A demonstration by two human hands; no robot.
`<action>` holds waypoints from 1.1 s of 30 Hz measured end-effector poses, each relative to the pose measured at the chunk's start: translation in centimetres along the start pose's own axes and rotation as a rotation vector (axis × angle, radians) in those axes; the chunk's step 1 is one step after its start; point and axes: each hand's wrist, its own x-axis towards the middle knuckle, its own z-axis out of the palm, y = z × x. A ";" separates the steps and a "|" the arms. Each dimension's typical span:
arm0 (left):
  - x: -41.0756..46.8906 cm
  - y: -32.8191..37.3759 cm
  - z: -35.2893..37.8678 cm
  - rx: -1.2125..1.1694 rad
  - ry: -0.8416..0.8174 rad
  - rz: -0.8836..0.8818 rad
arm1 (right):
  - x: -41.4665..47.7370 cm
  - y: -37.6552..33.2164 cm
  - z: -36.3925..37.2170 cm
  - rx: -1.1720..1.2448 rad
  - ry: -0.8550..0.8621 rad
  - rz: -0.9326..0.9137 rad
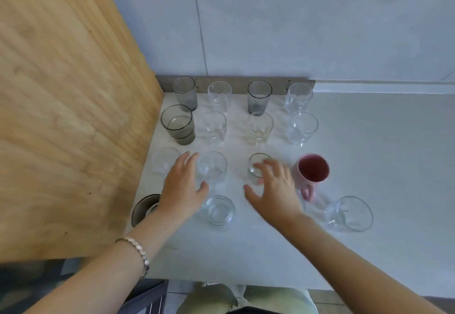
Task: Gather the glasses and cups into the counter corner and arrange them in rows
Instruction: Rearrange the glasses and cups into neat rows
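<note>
Where gathered into the worktop (pixel 369 153) corner beside wooden panel (pixel 73 116): glasses (pixel 219 95) in rows of four, pink mug (pixel 314 168) ending third row. Left hand (pixel 183 185) — fingers spread, grasping nothing, beside clear glass (pixel 211 168). Right hand (pixel 273 190) — likewise released, fingertips over small glass (pixel 253 173). Wide glass (pixel 352 212) at front right, well apart.

Left hand (pixel 183 185) and right hand (pixel 273 188), fingers spread, reach among rowed glasses (pixel 259 129) beside a pink mug (pixel 312 168).
</note>
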 end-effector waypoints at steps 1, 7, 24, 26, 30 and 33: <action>-0.9 -1.5 -0.5 0.022 0.026 -0.056 | -0.7 -1.4 0.9 -0.003 -0.132 0.016; -5.6 -8.2 -0.8 0.191 -0.091 -0.301 | -2.8 -5.2 7.1 -0.087 -0.473 0.185; -7.1 -11.3 -1.9 0.068 -0.269 -0.134 | -7.2 -7.2 9.5 -0.053 -0.513 0.048; -7.0 -11.5 -2.0 0.052 -0.262 -0.129 | -7.4 -7.8 9.9 -0.064 -0.457 0.130; -6.9 -11.6 -2.4 0.028 -0.286 -0.113 | -7.4 -8.0 10.5 -0.031 -0.345 0.206; -6.9 -11.6 -2.6 0.029 -0.306 -0.096 | -6.3 -7.4 9.9 0.028 -0.329 0.153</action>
